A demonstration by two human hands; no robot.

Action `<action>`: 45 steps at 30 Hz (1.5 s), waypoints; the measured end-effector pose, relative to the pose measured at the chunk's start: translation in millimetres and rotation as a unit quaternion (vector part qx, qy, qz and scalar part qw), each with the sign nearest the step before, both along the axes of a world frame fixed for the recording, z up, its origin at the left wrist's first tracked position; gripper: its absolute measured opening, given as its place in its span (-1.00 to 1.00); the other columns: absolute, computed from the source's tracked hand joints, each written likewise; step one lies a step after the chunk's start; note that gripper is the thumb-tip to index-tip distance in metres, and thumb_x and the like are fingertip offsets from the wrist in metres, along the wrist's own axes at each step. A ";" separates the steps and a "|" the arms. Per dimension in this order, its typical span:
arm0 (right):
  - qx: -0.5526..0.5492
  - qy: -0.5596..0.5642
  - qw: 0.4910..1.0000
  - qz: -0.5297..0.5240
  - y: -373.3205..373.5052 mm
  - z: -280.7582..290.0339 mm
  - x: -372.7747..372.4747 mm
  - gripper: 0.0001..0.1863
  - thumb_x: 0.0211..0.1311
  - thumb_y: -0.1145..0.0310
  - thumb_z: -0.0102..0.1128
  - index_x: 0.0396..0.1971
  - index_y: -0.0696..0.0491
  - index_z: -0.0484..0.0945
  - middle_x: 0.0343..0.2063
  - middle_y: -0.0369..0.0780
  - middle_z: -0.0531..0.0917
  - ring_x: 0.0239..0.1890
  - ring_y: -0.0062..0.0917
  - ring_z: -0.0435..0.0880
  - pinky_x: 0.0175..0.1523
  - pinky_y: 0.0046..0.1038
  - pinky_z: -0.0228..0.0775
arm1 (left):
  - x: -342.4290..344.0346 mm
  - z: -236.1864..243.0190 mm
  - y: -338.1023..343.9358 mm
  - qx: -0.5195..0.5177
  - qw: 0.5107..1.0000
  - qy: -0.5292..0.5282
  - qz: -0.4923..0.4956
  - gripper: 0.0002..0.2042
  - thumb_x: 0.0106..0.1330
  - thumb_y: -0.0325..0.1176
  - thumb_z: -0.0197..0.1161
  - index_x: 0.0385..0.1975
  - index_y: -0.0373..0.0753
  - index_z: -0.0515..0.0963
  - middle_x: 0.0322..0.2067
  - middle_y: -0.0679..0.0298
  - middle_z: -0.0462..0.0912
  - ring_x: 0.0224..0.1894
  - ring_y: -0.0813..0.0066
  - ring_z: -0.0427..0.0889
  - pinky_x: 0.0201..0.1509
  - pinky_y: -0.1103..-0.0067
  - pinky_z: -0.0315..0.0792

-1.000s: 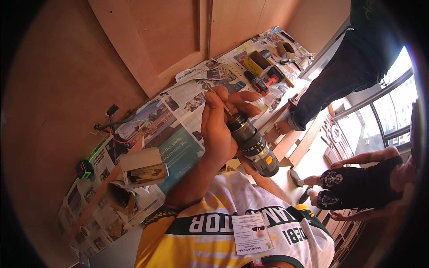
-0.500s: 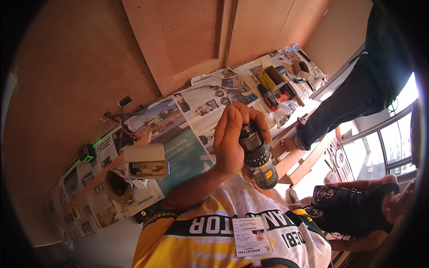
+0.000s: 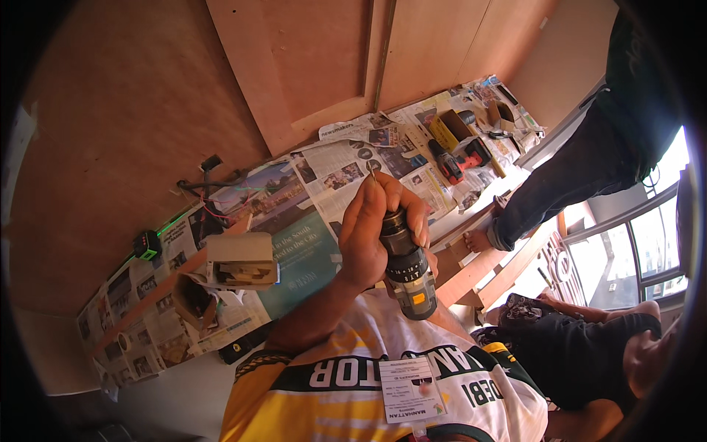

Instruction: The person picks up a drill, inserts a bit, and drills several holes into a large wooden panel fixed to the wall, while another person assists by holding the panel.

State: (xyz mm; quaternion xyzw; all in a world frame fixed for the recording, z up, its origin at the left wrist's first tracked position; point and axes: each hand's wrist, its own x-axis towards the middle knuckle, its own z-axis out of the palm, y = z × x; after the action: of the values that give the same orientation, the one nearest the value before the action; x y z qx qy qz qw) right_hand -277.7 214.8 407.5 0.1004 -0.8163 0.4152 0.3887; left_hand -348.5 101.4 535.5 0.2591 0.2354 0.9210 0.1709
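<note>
In front of my chest I hold a black and grey cordless drill (image 3: pixel 409 276), its chuck (image 3: pixel 395 221) tilted away from me. My left hand (image 3: pixel 362 239) is closed at the chuck, thumb and fingers pinching a thin metal drill bit (image 3: pixel 371 171) whose tip sticks out above them. My right hand (image 3: pixel 432 259) is mostly hidden behind the drill body, and only a bit of it shows at the drill's right side. It appears to be wrapped round the handle, which is out of sight.
Newspaper (image 3: pixel 324 173) covers the work surface. On it lie a red and black drill (image 3: pixel 460 163), a yellow box (image 3: pixel 445 132), a small open carton (image 3: pixel 239 250), a green-lit laser level (image 3: pixel 147 245) and loose wires (image 3: pixel 210 184). One person (image 3: pixel 567 162) stands right; another (image 3: pixel 567 346) is lower right.
The drill and both hands have shifted slightly left, and the drill stands a little more upright. More of the bit shows above my left fingertips.
</note>
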 end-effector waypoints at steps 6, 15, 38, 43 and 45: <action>-0.033 0.073 0.997 0.007 -2.2 3.5 -6.2 -0.73 0.01 0.51 0.52 -0.36 0.20 0.56 -0.51 -0.13 0.64 -0.53 -0.34 0.65 -0.43 -0.35 0.43 | -0.9 -8.4 1.9 0.038 0.998 -0.003 -0.042 -0.66 0.69 0.00 -0.19 -0.25 -0.13 0.23 -0.44 0.17 0.51 -0.44 0.44 0.55 -0.22 0.44 0.58; 0.031 0.121 0.990 -0.060 3.3 15.5 -14.5 -0.75 -0.05 0.56 0.48 -0.39 0.19 0.55 -0.53 -0.17 0.58 -0.55 -0.32 0.58 -0.45 -0.34 0.37 | -1.0 -3.6 1.3 -0.041 0.999 -0.015 -0.024 -0.66 0.70 0.00 -0.25 -0.13 -0.14 0.30 -0.41 0.19 0.52 -0.42 0.41 0.57 -0.21 0.41 0.56; 0.003 0.062 0.998 -0.001 3.9 16.9 0.0 -0.70 -0.02 0.57 0.47 -0.25 0.25 0.59 -0.46 -0.12 0.64 -0.45 -0.32 0.66 -0.39 -0.36 0.46 | -1.6 -5.3 2.3 -0.017 0.996 -0.090 -0.022 -0.67 0.65 -0.18 0.03 -0.18 -0.33 0.58 -0.18 0.05 0.72 -0.15 0.34 0.75 0.02 0.39 0.65; 0.010 0.051 0.998 -0.026 5.5 16.2 -0.2 -0.66 -0.06 0.58 0.47 -0.23 0.25 0.59 -0.49 -0.14 0.63 -0.47 -0.33 0.65 -0.40 -0.36 0.45 | 3.0 -5.6 2.9 -0.043 0.997 -0.058 0.012 -0.67 0.66 -0.16 -0.02 -0.14 -0.31 0.54 -0.17 0.03 0.72 -0.16 0.32 0.75 -0.01 0.40 0.66; 0.010 0.064 0.998 -0.017 6.7 21.1 -0.8 -0.65 -0.07 0.59 0.47 -0.21 0.26 0.59 -0.49 -0.14 0.64 -0.48 -0.32 0.65 -0.40 -0.37 0.45 | 5.7 -0.7 3.1 -0.050 0.997 -0.056 0.015 -0.67 0.67 -0.15 -0.05 -0.13 -0.30 0.52 -0.18 0.03 0.71 -0.16 0.32 0.76 -0.02 0.40 0.66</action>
State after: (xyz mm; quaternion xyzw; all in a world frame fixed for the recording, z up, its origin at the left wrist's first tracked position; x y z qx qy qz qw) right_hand -278.5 221.5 428.6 0.1165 -0.7957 0.3926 0.4463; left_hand -342.7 104.5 534.8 0.1952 0.2748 0.9235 0.1829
